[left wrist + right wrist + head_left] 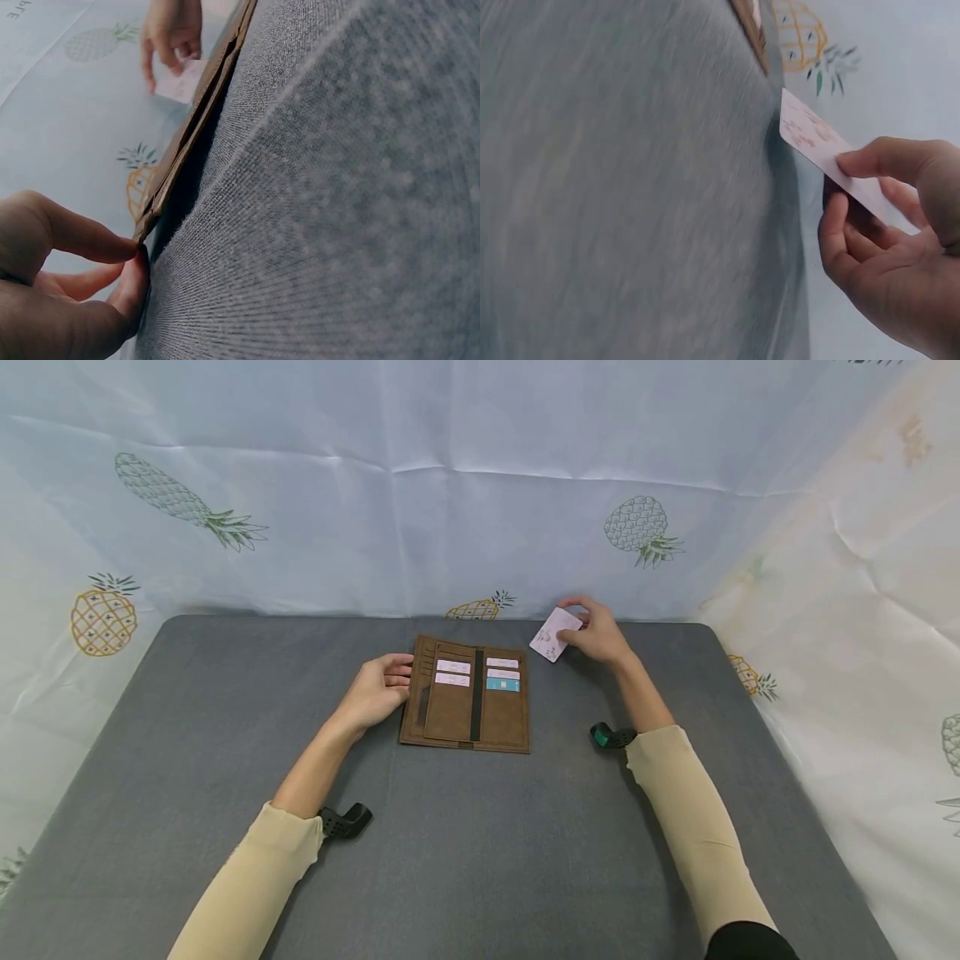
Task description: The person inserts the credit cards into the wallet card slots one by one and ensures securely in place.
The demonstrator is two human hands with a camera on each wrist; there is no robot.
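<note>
An open brown wallet (450, 718) lies on the grey table, with several pink cards (453, 667) and a blue card (502, 685) showing in its slots. My left hand (375, 692) is at its left edge; in the left wrist view the thumb and fingers pinch the corner of the wallet (184, 142). To the right of the wallet, my right hand (596, 633) holds a pink patterned card (553, 631) between thumb and fingers. In the right wrist view the card (810, 133) is tilted above the table, thumb on its printed face.
The grey table (465, 843) reaches back to a pale cloth (322, 535) printed with pineapples, which also hangs at both sides. A black wrist device (345, 821) sits at the left cuff, and another device (613, 737) at the right cuff.
</note>
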